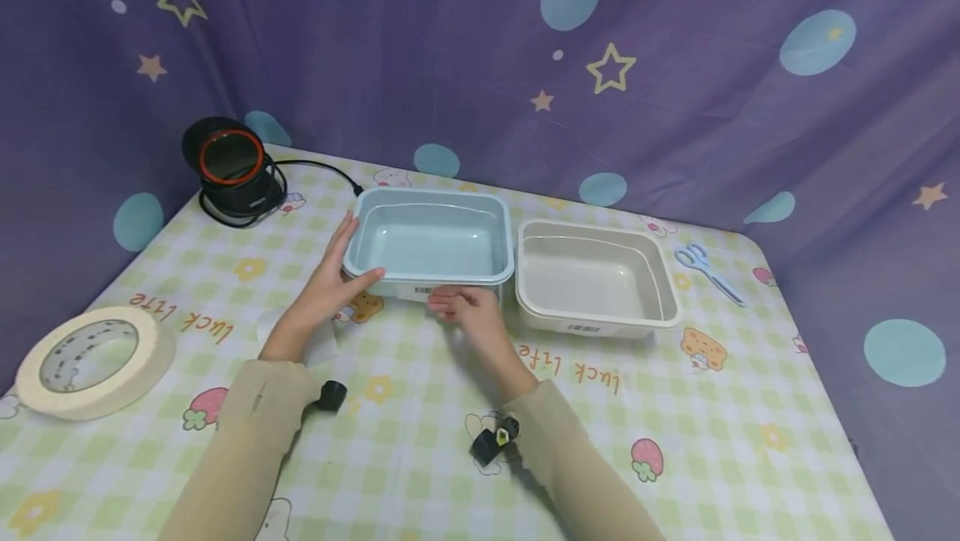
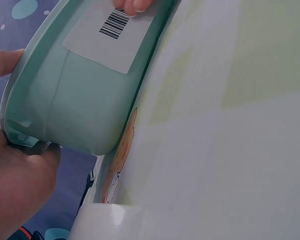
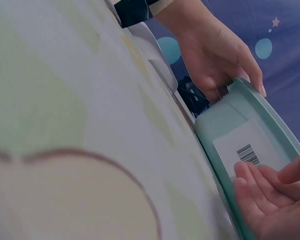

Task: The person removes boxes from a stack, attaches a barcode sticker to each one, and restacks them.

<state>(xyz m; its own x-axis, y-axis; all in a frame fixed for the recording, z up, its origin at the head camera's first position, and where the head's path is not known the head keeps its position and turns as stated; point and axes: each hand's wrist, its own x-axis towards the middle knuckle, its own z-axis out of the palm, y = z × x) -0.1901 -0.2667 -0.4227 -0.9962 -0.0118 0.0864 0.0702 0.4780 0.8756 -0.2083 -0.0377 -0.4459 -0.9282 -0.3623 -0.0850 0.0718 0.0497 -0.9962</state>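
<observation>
A light-blue plastic basin (image 1: 427,237) stands on the table, with a white barcode label (image 2: 121,37) on its near side. My left hand (image 1: 322,291) grips its near left corner, the thumb over the rim and the other fingers along the left side. My right hand (image 1: 476,316) touches the label with its fingertips, the fingers together and nearly straight, the palm turned up in the right wrist view. Close to the right of the blue basin stands a grey-white basin (image 1: 585,274), with nothing in it. The blue basin's inside is also bare.
A big roll of masking tape (image 1: 93,362) lies at the left. Behind it stands a black device (image 1: 232,162) with a red ring and a cable. Light-blue scissors (image 1: 708,274) lie at the far right. Something white (image 1: 318,345) is partly hidden by the left wrist. A purple curtain (image 1: 465,49) hangs behind.
</observation>
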